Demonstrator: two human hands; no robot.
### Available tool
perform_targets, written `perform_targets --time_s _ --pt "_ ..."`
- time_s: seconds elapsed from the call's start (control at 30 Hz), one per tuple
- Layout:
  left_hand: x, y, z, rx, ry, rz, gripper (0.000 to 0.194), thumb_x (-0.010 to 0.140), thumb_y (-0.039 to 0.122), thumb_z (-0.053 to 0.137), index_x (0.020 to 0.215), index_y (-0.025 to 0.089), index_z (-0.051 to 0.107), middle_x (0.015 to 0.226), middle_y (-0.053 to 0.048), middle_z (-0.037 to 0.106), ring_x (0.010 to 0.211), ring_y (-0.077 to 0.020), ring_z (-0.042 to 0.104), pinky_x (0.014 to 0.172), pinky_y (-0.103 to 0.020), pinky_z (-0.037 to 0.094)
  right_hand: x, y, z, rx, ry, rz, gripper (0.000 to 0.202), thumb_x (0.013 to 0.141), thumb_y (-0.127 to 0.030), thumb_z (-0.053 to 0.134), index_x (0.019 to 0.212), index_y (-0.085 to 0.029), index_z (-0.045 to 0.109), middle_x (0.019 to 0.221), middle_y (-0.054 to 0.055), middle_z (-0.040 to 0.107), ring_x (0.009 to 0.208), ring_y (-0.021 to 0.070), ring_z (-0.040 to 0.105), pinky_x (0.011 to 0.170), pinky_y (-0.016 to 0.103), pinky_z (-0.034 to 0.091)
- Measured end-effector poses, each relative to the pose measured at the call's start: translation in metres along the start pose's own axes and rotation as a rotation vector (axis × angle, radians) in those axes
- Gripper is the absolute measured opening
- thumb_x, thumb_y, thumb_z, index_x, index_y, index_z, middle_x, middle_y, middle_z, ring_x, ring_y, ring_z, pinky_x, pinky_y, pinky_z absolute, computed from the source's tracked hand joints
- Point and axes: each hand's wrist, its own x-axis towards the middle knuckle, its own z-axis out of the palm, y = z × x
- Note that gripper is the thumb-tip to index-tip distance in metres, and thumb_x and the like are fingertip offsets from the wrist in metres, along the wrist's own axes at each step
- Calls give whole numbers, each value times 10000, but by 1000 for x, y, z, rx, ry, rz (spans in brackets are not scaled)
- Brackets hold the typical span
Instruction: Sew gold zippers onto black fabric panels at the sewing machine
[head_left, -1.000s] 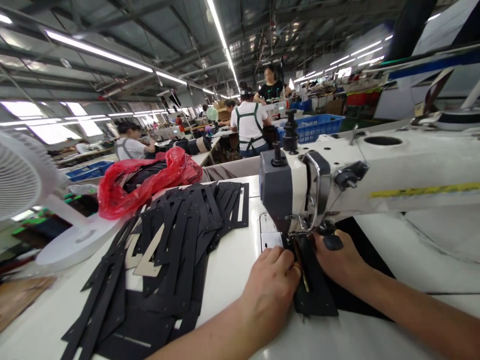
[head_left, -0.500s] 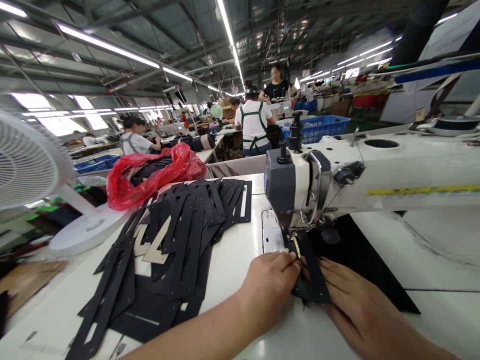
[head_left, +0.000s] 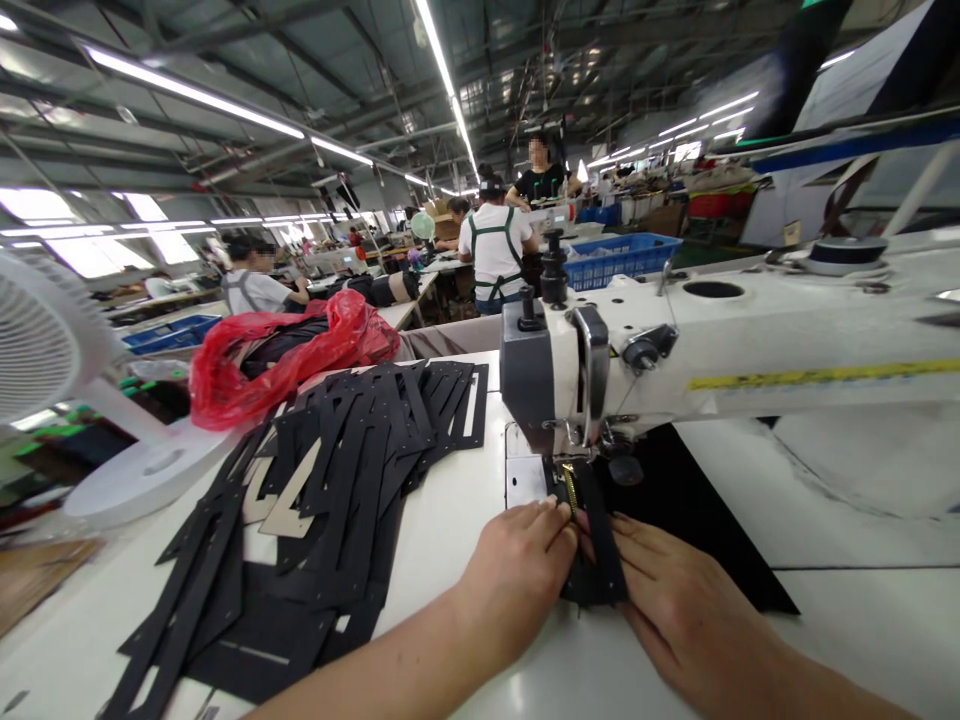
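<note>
Under the head of a white and grey sewing machine (head_left: 529,375) lies a black piece with a slot (head_left: 606,540), and a gold-toothed zipper (head_left: 571,492) shows along it. My left hand (head_left: 517,560) has its fingers curled and pressed together on the zipper's near end. Flat beside it, my right hand (head_left: 682,590) rests with fingers stretched out at the right edge of the black piece, some fingertips hidden beneath it. A large black panel (head_left: 705,520) extends to the right behind the needle area.
Many slotted black pieces (head_left: 352,510) are piled on the white table at left. Behind them lies a red plastic bag (head_left: 292,350). A white fan (head_left: 142,460) stands far left. Several people and a blue basket (head_left: 622,262) are farther back.
The camera view has shifted, so the machine and both hands appear farther left. Both hands keep nearly the same place beside the zipper and black piece.
</note>
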Motion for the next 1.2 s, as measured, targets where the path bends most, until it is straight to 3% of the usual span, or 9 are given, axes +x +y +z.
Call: perform_targets --time_s 0.37,0.6,0.83,1.2 --pt "8 -10 -1 29 -96 -70 174 891 119 430 871 139 602 813 -67 590 692 -185 580 629 -324 541 10 11 5 -19 45 -9 412 817 -66 361 1120 -149 628 1013 109 679 955 195 639 859 330 528" --pt "8 -20 6 -6 -123 -148 184 833 66 444 888 148 598 875 -82 590 720 -193 589 630 -320 545 16 22 12 -19 30 16 441 784 -29 372 1120 -161 625 984 107 684 962 191 634 870 328 520" --pt "-6 -13 18 -2 19 -40 161 849 88 480 912 197 581 858 -63 609 813 -206 620 751 -328 550 8 18 10 -67 47 -52 377 851 -68 386 1098 -189 643 1059 78 669 977 179 630 890 323 512" --pt "7 -17 13 94 -39 -38 172 881 72 432 795 141 564 762 -54 582 677 -182 572 610 -297 509 16 22 14 -32 63 -11 370 848 -56 364 980 -196 680 954 67 695 884 162 654 826 289 537"
